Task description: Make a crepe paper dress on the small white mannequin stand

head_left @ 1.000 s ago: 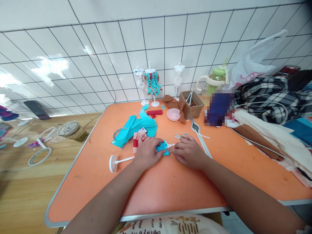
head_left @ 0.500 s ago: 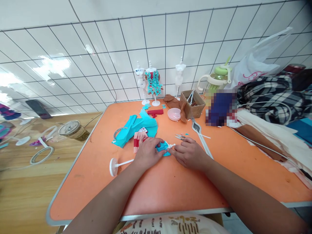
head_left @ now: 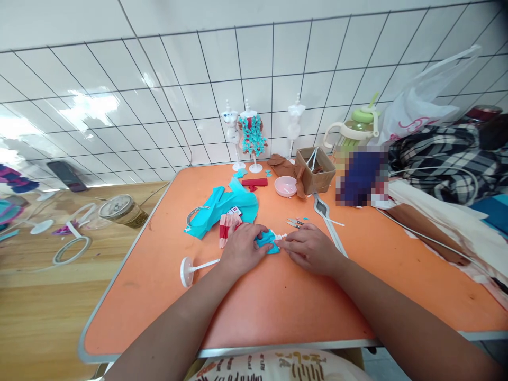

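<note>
My left hand (head_left: pixel 242 247) lies over a small white mannequin wrapped in turquoise cloth (head_left: pixel 266 241) on the orange table (head_left: pixel 278 296), fingers curled on the cloth. My right hand (head_left: pixel 307 246) meets it from the right, fingertips pinched at the mannequin's white neck end. The mannequin's round white stand (head_left: pixel 189 268) sticks out to the left of my left wrist. A pink and red pleated piece (head_left: pixel 227 226) lies just beyond my left hand.
Turquoise fabric (head_left: pixel 224 205), a tape ring (head_left: pixel 193 215), small scissors (head_left: pixel 292 223), a pink dish (head_left: pixel 286 186), a cardboard box (head_left: pixel 315 169) and three mannequins (head_left: pixel 251 135) stand further back. Bags and plaid cloth (head_left: pixel 436 153) fill the right. A jar (head_left: pixel 121 210) lies on the wooden surface left.
The hands stay on the turquoise piece with only slight finger shifts; the view has drifted a little to the left.
</note>
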The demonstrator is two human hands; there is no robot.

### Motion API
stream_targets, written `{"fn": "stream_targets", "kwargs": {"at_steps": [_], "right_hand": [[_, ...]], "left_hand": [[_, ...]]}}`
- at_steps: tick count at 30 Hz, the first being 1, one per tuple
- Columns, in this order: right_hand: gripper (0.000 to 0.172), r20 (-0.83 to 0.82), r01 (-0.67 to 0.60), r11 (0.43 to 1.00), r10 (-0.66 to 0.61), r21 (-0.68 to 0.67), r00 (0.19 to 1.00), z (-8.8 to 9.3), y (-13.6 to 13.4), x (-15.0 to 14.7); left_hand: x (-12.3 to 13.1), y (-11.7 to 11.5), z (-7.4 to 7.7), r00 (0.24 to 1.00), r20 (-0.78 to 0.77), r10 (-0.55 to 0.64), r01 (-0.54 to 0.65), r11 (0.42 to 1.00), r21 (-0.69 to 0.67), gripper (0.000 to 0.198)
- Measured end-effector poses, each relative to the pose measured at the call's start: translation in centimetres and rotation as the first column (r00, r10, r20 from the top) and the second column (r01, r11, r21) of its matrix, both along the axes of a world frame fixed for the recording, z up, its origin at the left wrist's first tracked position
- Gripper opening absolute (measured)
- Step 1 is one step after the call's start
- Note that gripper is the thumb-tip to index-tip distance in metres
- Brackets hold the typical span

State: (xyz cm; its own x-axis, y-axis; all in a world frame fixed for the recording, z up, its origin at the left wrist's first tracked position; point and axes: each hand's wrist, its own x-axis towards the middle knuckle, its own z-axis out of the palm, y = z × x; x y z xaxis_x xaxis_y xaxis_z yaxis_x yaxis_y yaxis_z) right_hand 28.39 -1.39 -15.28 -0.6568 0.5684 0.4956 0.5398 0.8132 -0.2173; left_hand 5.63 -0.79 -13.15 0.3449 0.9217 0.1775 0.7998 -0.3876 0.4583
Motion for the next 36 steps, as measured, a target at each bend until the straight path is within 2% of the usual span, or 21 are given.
{"fn": "stream_targets", "kwargs": {"at_steps": [8, 11, 16, 19, 23, 27, 36], "right_hand": [[0.03, 0.186, 0.05, 0.999, -0.048, -0.009, 0.981, 0.4, -0.3, -0.5], [0.031, 0.145, 0.059, 0.992, -0.043, -0.112, 0.989, 0.3, -0.1, -0.4], [0.033, 0.033, -0.007, 0.94, 0.019, -0.342, 0.999, -0.4, 0.5, 0.0], [0.034, 0.012, -0.037, 0.936, 0.044, -0.349, 0.999, -0.5, 0.6, 0.1], [0.033, -0.085, -0.017, 0.923, -0.017, -0.385, 0.996, -0.6, 0.5, -0.3], [0.031, -0.215, -0.051, 0.881, -0.058, -0.471, 0.975, -0.6, 0.5, -0.7], [0.029, -0.237, -0.06, 0.851, -0.077, -0.522, 0.969, -0.7, 0.6, -1.1]], "left_hand": [[0.2, 0.0, 0.1, 1.0, 0.009, 0.025, -0.025, 1.0, -0.017, 0.026], [0.4, 0.0, 0.1, 0.999, 0.016, 0.052, -0.052, 0.998, -0.037, 0.03], [0.8, 0.2, -0.2, 0.989, 0.048, 0.141, -0.13, 0.976, -0.175, 0.04], [1.0, 0.6, -0.1, 0.979, 0.075, 0.187, -0.161, 0.95, -0.268, 0.046], [1.1, 0.8, 0.3, 0.976, 0.082, 0.2, -0.16, 0.924, -0.346, 0.058], [1.0, 0.8, 0.3, 0.974, 0.1, 0.204, -0.158, 0.924, -0.348, 0.062], [0.9, 0.7, 0.1, 0.974, 0.113, 0.195, -0.147, 0.931, -0.335, 0.06]]}}
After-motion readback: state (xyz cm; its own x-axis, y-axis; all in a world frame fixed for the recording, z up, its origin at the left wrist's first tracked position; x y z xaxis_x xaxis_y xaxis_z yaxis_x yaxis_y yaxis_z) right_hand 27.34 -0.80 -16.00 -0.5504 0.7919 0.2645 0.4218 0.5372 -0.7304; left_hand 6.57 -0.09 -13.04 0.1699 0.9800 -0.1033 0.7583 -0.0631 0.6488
